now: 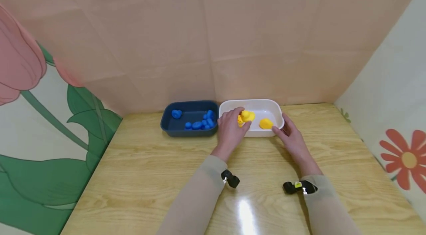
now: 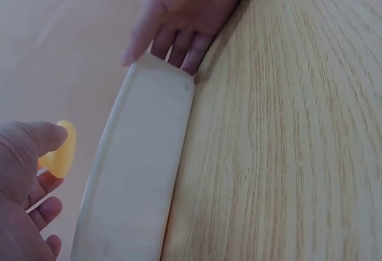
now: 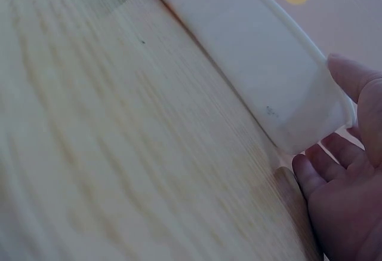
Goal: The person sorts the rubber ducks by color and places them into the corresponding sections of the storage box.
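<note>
My left hand (image 1: 231,126) pinches a yellow rubber duck (image 1: 247,116) between thumb and fingers over the white plastic tray (image 1: 251,133). In the left wrist view the same duck (image 2: 67,150) shows only in part beside the thumb. Behind the fingertips a second yellow duck (image 1: 239,121) is partly hidden. A yellow piece (image 1: 266,123) lies toward the right end of the tray; its kind cannot be made out. At the front right corner my right hand (image 1: 293,138) grips the tray, thumb at the rim and fingers round the end, as the right wrist view also shows.
Left of the white tray, nearly touching it, stands a dark blue tray (image 1: 189,133) with several small blue toys (image 1: 197,125) inside. Both rest on a wooden table (image 1: 143,175) against a pinkish-beige covered wall (image 1: 266,42). Printed flower panels flank the table.
</note>
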Available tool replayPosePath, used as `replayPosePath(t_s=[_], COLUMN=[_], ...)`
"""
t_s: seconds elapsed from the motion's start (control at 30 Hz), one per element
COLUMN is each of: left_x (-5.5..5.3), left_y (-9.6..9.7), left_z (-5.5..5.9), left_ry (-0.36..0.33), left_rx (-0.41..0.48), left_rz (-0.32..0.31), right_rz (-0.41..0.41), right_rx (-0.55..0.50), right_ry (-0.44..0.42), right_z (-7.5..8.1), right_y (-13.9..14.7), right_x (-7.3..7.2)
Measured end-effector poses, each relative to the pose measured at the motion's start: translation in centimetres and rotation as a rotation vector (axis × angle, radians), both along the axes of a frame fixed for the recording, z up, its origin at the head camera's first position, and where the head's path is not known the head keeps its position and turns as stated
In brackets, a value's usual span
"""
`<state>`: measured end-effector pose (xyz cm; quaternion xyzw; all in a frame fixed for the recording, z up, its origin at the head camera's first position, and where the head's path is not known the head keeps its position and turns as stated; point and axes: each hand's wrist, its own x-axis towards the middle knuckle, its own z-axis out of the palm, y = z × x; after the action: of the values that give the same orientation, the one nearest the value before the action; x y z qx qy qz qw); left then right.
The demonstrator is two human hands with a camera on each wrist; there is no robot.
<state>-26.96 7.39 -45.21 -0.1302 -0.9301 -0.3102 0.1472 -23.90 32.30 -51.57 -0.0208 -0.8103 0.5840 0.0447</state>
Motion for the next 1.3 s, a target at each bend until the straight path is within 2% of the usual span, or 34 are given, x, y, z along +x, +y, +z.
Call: replayPosePath(t_s=[0.2,0.37,0.63,0.9,1.1,1.3], left_x=[-0.4,-0.3,0.8,2.3,3.1,3.7], left_y=[0.0,-0.5,-1.7,-3.4,-4.2,-4.4], left_z=[-0.5,-0.8,-1.0,-1.6,-1.8,-1.6], left_ry=[-0.014,-0.021,-0.018,0.028,0.062,0.03], left_rx=[-0.021,-0.005,0.076,0.122,0.11,0.087], left_rz=[-0.003,-0.007,0.006,0.0,0.004,-0.006], right_rz=[0.002,0.011,0.008,0.008,0.007,-0.002], right_rx=[-0.004,-0.013,0.021,0.031,0.02,0.024], right_ry=[-0.006,0.008,0.008,-0.003,0.007,0.019], right_z=[-0.1,-0.2,-0.2,-0.3,-0.2,-0.2], right_y=[-0.1,-0.1,0.1,0.2,0.4,1.0], right_x=[0.0,-0.2,-0.2,0.2,0.7,0.7])
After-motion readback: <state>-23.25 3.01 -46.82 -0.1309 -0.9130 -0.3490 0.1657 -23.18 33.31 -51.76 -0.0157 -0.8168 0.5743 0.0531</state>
